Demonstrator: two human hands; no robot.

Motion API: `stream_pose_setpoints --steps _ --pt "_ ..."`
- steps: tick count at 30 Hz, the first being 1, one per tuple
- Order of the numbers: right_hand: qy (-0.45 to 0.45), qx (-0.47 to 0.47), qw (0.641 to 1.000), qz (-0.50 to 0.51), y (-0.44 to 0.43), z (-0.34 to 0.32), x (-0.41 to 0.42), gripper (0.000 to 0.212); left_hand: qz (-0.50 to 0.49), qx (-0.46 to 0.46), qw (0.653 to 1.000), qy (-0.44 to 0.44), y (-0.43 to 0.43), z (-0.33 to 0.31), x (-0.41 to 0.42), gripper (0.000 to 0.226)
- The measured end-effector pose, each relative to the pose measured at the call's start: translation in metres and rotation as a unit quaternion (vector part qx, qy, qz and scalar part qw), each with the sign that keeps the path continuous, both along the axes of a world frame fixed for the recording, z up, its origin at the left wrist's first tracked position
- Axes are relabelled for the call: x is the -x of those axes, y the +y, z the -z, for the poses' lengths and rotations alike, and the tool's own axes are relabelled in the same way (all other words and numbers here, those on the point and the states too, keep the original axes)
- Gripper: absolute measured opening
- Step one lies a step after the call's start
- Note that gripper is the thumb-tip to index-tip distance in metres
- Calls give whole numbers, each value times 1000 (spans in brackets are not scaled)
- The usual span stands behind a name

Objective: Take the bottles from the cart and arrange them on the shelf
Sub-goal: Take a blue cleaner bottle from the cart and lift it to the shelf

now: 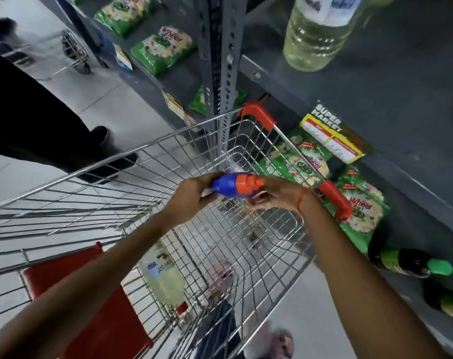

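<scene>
A blue bottle with an orange-red cap lies sideways between both hands above the wire cart. My left hand grips its blue body. My right hand touches the cap end, fingers curled around it. A pale yellow bottle with a red cap lies in the cart's bottom. Another clear yellowish bottle stands on the grey shelf at upper right. Two dark bottles with green caps lie on the lower shelf at right.
Green Wheel packets fill the lower shelf beside the cart's red corner, and more sit on the left shelves. A perforated metal upright divides the shelves. A person in dark clothing stands at left; another cart is behind.
</scene>
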State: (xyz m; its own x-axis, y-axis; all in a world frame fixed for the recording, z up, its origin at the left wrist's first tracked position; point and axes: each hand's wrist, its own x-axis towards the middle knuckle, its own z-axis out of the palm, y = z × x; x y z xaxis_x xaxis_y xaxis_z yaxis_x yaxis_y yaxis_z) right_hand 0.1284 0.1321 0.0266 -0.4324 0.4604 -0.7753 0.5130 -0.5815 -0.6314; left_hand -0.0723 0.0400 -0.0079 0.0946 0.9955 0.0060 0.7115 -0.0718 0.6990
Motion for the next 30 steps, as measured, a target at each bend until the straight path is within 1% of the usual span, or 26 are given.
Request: stream_pose_setpoints --steps 1,2,3,5,6,8,11,13,16,20,22,25,27,28,30 --pt "21 -33 999 -21 -7 -9 -8 30 0 1 1000 -25 -1 -20 -3 46" --pt "56 -65 995 -42 -13 -17 -16 29 -8 15 998 -52 -3 -39 -6 43" --pt "75 -101 991 -54 -18 -21 -24 34 -24 35 995 -87 -6 -57 -11 40" --pt "113 -178 976 -61 -30 -36 -41 38 -35 56 986 -150 -12 -96 -25 32" --pt "131 -223 965 -52 -38 -58 -50 41 -27 46 985 -166 -14 -118 -35 31" --pt "165 -278 946 -21 -51 -91 -73 45 0 19 978 -207 -20 -165 -60 32" --pt "206 -331 920 38 -73 -143 -124 52 7 -15 960 -279 -32 -224 -110 35" --pt "219 -360 904 79 -90 -175 -165 58 13 -29 952 -305 -40 -249 -149 36" --pt "239 -384 881 136 -120 -212 -233 60 48 -55 950 -304 -48 -275 -218 35" --pt "226 -417 856 207 -157 -240 -330 64 112 -59 941 -313 -57 -300 -317 32" --pt "217 -426 845 239 -175 -246 -376 65 150 -62 937 -310 -63 -308 -363 33" --pt "190 -429 836 283 -201 -247 -440 73 201 -40 928 -311 -68 -309 -429 34" --pt "168 -434 829 310 -213 -242 -476 71 241 -29 920 -308 -69 -303 -468 33" --pt "157 -435 825 324 -218 -240 -493 69 256 -26 915 -310 -67 -298 -487 34" --pt "135 -436 817 351 -224 -233 -525 76 274 -27 912 -305 -63 -291 -523 43"
